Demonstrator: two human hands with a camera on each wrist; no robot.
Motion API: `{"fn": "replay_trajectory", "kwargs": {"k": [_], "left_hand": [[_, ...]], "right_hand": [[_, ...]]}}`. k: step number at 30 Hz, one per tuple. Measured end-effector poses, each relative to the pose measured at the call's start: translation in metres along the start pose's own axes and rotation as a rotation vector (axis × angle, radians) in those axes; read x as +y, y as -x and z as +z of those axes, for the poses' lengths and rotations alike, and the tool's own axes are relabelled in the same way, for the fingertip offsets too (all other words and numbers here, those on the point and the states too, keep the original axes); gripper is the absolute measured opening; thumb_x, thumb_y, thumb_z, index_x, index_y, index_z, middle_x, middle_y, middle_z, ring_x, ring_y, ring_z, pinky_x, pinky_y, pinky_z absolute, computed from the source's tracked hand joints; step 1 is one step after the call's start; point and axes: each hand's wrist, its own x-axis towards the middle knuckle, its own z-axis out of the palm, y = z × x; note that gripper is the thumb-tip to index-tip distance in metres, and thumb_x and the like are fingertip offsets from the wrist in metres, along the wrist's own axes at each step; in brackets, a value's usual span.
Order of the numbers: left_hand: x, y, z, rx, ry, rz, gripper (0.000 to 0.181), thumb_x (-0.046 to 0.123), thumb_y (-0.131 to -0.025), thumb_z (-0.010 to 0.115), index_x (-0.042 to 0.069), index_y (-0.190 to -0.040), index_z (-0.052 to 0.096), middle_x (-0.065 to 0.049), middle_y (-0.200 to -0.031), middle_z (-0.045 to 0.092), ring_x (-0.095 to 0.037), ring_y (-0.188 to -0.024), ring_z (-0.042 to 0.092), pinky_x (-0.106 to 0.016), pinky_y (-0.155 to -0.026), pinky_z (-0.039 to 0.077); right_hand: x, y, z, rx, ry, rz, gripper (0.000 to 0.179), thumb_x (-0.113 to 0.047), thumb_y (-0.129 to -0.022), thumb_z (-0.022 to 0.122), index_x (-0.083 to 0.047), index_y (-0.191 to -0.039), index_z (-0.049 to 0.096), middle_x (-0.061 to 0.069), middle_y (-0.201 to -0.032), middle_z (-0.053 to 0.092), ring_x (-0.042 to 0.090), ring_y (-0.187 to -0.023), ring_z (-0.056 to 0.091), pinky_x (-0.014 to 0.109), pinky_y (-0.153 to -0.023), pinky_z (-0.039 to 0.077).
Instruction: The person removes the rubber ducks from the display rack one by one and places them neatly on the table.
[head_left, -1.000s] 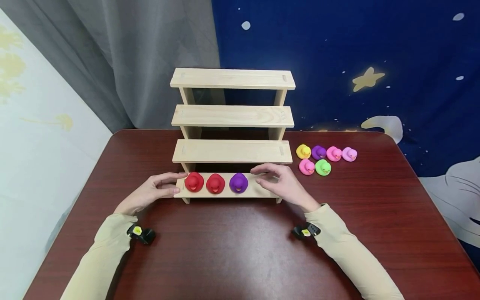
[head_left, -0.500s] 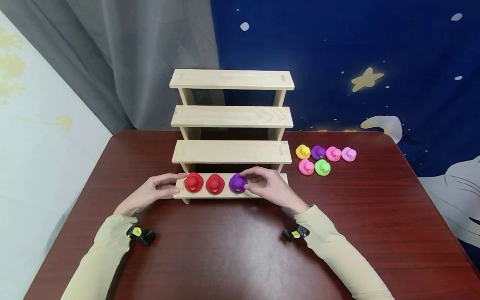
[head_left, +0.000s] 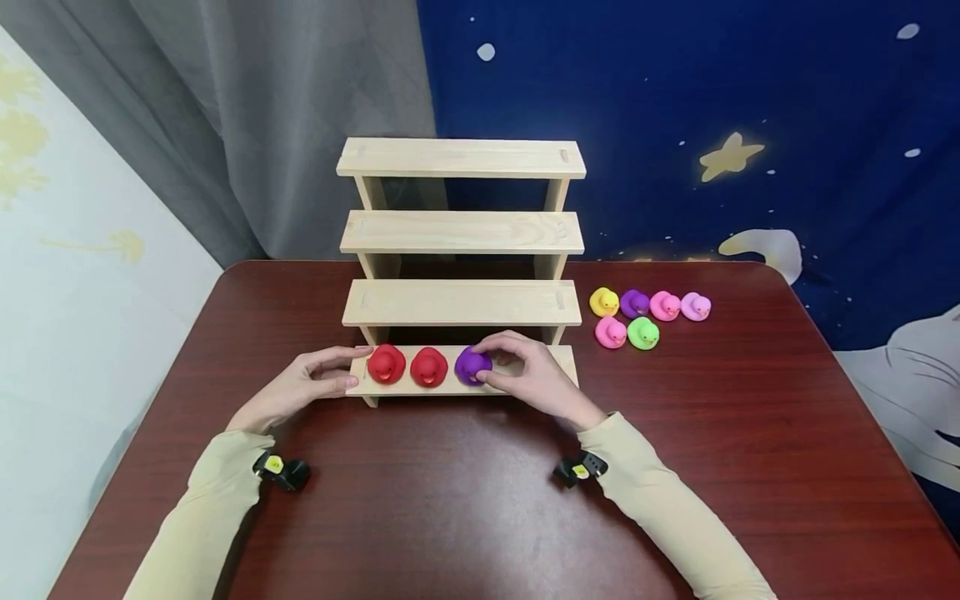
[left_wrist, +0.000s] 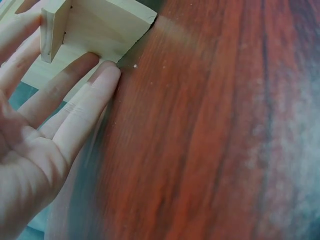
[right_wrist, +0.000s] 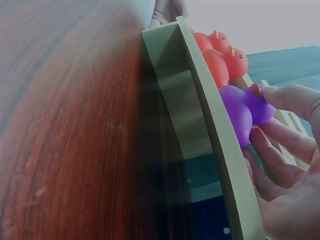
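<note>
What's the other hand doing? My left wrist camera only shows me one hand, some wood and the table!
Observer: The right hand holds a purple duck.
Child: Cool! Is that duck all alone on its shelf?
Observer: No, two red ducks share the bottom shelf with it.
Child: Ooh, are there any more ducks?
Observer: Yes, six more ducks sit on the table, to the right of the wooden stand.
</note>
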Motion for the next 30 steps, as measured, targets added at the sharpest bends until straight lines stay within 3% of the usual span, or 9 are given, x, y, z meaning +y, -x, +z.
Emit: {"fn": "replay_trajectory", "kwargs": {"k": [6, 12, 24, 30], "left_hand": [[0.0, 0.0, 0.001, -0.001, 0.013, 0.0, 0.05, 0.003, -0.092, 0.064, -0.001, -0.139, 0.047, -0.003, -0.133, 0.055, -0.02, -0.106, 0.064, -0.032, -0.087, 0.053], [0.0, 0.0, 0.001, 0.008, -0.009, -0.002, 0.05, 0.005, -0.092, 0.065, 0.001, -0.139, 0.048, -0.003, -0.135, 0.054, -0.02, -0.108, 0.063, -0.032, -0.086, 0.053], [-0.002, -0.001, 0.0, 0.006, -0.019, 0.0, 0.051, 0.005, -0.092, 0.066, 0.002, -0.139, 0.048, -0.002, -0.131, 0.058, -0.021, -0.107, 0.064, -0.034, -0.084, 0.054], [-0.001, -0.001, 0.0, 0.002, 0.001, 0.0, 0.051, 0.004, -0.092, 0.065, 0.001, -0.139, 0.048, -0.004, -0.129, 0.06, -0.022, -0.106, 0.064, -0.034, -0.085, 0.054]], "right_hand": [[0.031, 0.0, 0.004, 0.013, 0.022, -0.021, 0.029, 0.001, -0.081, 0.076, 0.003, -0.109, 0.069, 0.015, -0.107, 0.066, 0.03, -0.094, 0.06, 0.05, -0.083, 0.049], [0.037, 0.003, 0.0, 0.026, 0.034, -0.038, 0.029, -0.008, -0.082, 0.078, -0.006, -0.11, 0.071, 0.004, -0.107, 0.066, 0.017, -0.096, 0.061, 0.038, -0.084, 0.052], [0.034, 0.018, -0.016, 0.049, 0.027, -0.025, 0.028, -0.003, -0.083, 0.076, -0.005, -0.11, 0.07, 0.004, -0.108, 0.066, 0.019, -0.095, 0.063, 0.041, -0.086, 0.052], [0.002, 0.024, -0.029, 0.05, 0.029, -0.01, 0.027, 0.008, -0.082, 0.071, 0.008, -0.109, 0.067, 0.018, -0.107, 0.064, 0.032, -0.091, 0.063, 0.051, -0.08, 0.052]]}}
